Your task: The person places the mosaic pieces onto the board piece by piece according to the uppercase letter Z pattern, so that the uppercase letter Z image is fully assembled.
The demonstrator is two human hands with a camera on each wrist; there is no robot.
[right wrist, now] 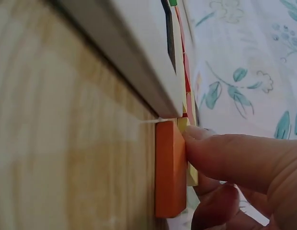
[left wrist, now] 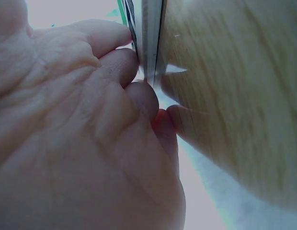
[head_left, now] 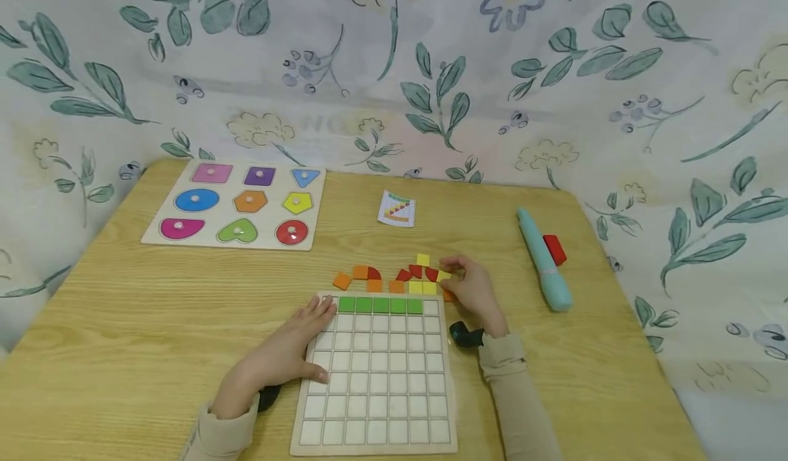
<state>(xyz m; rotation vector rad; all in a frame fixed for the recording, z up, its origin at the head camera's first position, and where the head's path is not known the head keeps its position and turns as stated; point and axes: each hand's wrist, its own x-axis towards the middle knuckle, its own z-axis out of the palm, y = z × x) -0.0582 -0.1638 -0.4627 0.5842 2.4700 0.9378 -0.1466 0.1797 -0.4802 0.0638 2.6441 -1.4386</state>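
Observation:
A wooden grid board (head_left: pixel 369 449) lies in front of me, with several green square tiles (head_left: pixel 382 305) in its top row. Spread fingers of my left hand (head_left: pixel 289 341) rest on the board's left edge; the left wrist view shows the palm beside the rim. Beyond the top right corner, my right hand (head_left: pixel 473 288) pinches a yellow square tile (head_left: pixel 442 276) between thumb and fingers. Right beside the thumb in the right wrist view stands an orange tile (right wrist: pixel 170 170). Loose yellow tiles (head_left: pixel 423 260), red quarter-round tiles (head_left: pixel 415 271) and orange tiles (head_left: pixel 342 280) lie along the board's far edge.
At the back left lies a shape puzzle board (head_left: pixel 277 242) with knobbed pieces. A small pattern card (head_left: pixel 397 209) is behind the loose tiles. On the right are a light-blue stick-like object (head_left: pixel 546 262) and a red block (head_left: pixel 555 249). A floral curtain (head_left: pixel 369 126) borders the table.

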